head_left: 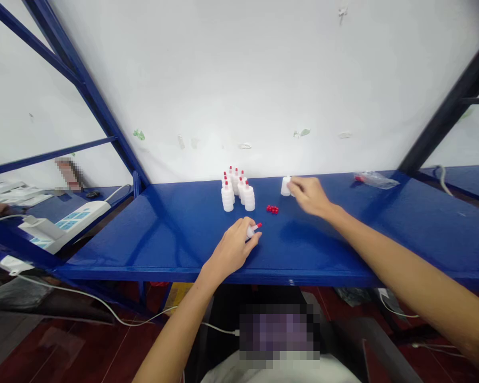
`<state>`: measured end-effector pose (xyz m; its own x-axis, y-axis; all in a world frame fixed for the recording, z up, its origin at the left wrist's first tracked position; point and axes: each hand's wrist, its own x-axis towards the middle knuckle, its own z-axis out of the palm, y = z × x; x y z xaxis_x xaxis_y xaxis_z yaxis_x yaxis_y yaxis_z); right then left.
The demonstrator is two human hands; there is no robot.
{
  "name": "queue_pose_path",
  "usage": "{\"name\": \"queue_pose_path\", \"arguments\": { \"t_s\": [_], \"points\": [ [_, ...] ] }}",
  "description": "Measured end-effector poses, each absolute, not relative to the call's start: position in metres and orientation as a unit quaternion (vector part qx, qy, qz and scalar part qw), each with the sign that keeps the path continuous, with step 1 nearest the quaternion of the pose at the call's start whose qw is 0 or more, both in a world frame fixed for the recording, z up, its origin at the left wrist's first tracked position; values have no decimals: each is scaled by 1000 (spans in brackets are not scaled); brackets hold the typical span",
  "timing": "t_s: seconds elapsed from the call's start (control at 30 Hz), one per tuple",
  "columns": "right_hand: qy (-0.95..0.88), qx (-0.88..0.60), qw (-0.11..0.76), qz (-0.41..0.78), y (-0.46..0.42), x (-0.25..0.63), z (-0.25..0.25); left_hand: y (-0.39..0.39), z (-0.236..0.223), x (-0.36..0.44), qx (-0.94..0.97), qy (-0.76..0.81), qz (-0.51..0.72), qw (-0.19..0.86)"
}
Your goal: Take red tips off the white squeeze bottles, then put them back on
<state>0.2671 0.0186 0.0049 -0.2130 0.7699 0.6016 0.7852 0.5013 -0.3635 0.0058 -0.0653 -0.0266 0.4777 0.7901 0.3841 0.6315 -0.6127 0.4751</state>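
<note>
My left hand is closed around a small white squeeze bottle, tilted so its red-tipped nozzle points right. Most of that bottle's body is hidden by the fingers. Farther back, my right hand reaches out with its fingers pinched at a white bottle without a visible red tip. The fingertips partly cover what they grip there. Between the hands lies a small cluster of red caps. Several white bottles with red tips stand upright in a group behind my left hand.
The blue tabletop meets a white wall at the back. A clear plastic bag with something red lies at the back right. Blue posts frame both sides. A white power strip and a cable are at the left.
</note>
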Motion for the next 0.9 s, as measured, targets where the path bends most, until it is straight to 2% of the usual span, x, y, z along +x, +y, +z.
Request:
{"name": "queue_pose_path", "arguments": {
  "t_s": [0.13, 0.2, 0.27, 0.47, 0.57, 0.73, 0.9],
  "points": [
    [-917, -319, 234, 56, -18, 220, 10, -66, -25, 5, 851, 399, 302, 163],
    [-935, -286, 197, 68, -29, 205, 9, -66, -24, 4, 851, 389, 309, 171],
    [-937, -277, 196, 84, -34, 198, 7, -67, -24, 5, 852, 382, 315, 167],
    [-895, -298, 267, 199, -25, 204, 7, -69, -23, 7, 853, 388, 339, 86],
    [-875, -375, 261, 158, -9, 220, 7, -70, -22, 7, 854, 392, 330, 88],
    [-848, -517, 118, 13, 18, 258, 5, -70, -21, 6, 864, 403, 285, 103],
    [-849, -527, 34, 0, 25, 270, 5, -67, -20, 6, 866, 409, 261, 122]
  ]
}}
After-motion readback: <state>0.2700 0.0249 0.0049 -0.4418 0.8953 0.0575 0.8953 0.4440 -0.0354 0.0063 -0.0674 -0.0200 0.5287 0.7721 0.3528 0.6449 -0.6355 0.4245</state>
